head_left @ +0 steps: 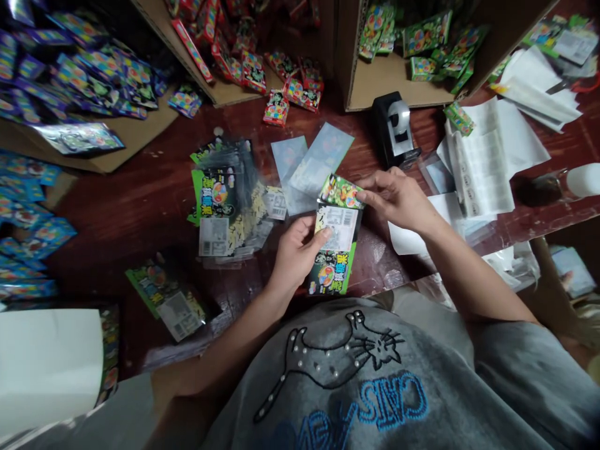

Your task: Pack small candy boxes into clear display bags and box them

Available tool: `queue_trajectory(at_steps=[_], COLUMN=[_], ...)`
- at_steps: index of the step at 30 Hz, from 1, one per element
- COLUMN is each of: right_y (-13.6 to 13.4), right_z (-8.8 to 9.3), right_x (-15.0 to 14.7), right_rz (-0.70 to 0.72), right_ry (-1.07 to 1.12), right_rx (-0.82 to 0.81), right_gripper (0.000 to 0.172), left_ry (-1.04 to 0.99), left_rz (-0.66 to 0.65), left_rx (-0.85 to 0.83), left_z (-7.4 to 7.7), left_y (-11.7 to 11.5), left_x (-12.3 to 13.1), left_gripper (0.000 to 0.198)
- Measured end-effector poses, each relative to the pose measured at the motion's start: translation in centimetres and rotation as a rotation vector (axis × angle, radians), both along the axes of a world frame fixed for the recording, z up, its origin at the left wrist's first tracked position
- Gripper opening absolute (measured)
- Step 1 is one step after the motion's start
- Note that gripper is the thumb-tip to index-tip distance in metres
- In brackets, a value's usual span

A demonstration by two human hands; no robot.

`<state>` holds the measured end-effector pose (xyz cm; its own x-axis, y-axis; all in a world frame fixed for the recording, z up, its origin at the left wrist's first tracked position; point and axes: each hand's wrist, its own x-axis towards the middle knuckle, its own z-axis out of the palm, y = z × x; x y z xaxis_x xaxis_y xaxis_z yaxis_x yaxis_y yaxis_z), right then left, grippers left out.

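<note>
My left hand [296, 253] grips the side of a black and green printed bag [334, 262] with a white barcode label, held just above the dark red table [140, 206]. My right hand [398, 197] pinches a small green toy packet [341, 191] at the bag's open top end, partly inside it. Both hands are closed on these things. A pile of the same printed bags [225, 209] lies to the left of my left hand. Two clear empty sleeves [309, 165] lie just beyond the bag.
Open cardboard boxes hold small packets: blue and purple ones [84, 75] at left, red ones [244, 56] at the back, green ones [422, 37] at right. A black tape dispenser [396, 128] stands behind my right hand. Label sheets [487, 162] lie at right; white paper [47, 359] at lower left.
</note>
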<state>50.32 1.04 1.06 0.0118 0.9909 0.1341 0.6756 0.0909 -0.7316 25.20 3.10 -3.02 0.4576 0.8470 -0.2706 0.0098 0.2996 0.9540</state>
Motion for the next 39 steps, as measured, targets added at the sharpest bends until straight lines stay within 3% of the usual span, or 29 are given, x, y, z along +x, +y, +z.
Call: queue_trajectory(at_steps=[3, 6, 9, 14, 18, 24, 26, 28, 31, 35, 39], right_y=[0.1, 0.2, -0.7, -4.6, -6.1, -4.7, -4.2, -3.8, -3.2, -2.1, -1.0], right_z=[0.3, -0.3, -1.5, -4.6, -5.9, -4.7, -4.4, -4.2, -3.7, -2.7, -2.4], right_x=[1.0, 0.3, -2.1, -8.3, -12.2, -12.0, -11.5, -11.1, -10.5, -10.2, -10.4], right_rz=[0.241, 0.293, 0.157, -0.254, -0.38, -0.26, -0.176, -0.107, -0.057, -0.042, -0.129], right_ry=[-0.082, -0.075, 0.058, 0.517, 0.646, 0.602, 0.583, 0.595, 0.635, 0.602, 0.756], right_rx=[-0.138, -0.126, 0.016, 0.046, -0.006, -0.063, -0.01, 0.028, 0.003, -0.061, -0.217], right_gripper=[0.039, 0.041, 0.054, 0.049, 0.04, 0.027, 0.022, 0.022, 0.031, 0.016, 0.037], left_ry=[0.037, 0.058, 0.042, 0.051, 0.079, 0.086, 0.064, 0.043, 0.073, 0.197, 0.238], left_rz=[-0.055, -0.048, -0.079, -0.158, -0.138, 0.059, 0.108, 0.134, 0.061, -0.056, -0.014], left_rx=[0.07, 0.2, 0.264, 0.248, 0.219, 0.202, 0.182, 0.168, 0.143, 0.157, 0.142], left_z=[-0.5, -0.9, -0.7, -0.7, -1.9, -2.4, -2.1, -1.8, -1.0, 0.7, 1.9], left_y=[-0.4, -0.3, 0.1, 0.8, 1.1, 1.1, 1.2, 1.5, 2.3, 3.5, 4.4], left_x=[-1.2, -2.2, -3.1, -5.0, -6.5, -6.7, -6.5, -6.4, -7.0, -7.6, -7.0], left_gripper=[0.037, 0.057, 0.076, 0.067, 0.054, 0.022, 0.023, 0.036, 0.039, 0.028, 0.025])
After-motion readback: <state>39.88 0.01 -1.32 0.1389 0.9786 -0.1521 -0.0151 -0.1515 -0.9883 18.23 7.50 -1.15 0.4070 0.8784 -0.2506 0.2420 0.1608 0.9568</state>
